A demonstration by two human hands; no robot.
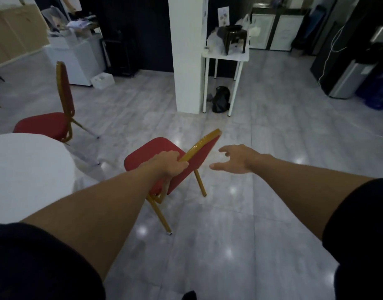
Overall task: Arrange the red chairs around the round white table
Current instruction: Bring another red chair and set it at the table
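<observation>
Your left hand [170,163] is wrapped tight around the gold top rail of a red chair [156,151], just beside the round white table [30,169]. Your right hand [236,159] hovers spread, empty. The stiff metal frame looks light; grip the backrest rail.

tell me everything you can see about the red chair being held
The near red chair has a padded red seat and backrest on a gold metal-looking frame with thin legs. It is tilted, beside the round white table on the grey tile floor. The left hand grips its backrest frame; the open right hand hovers apart.
</observation>
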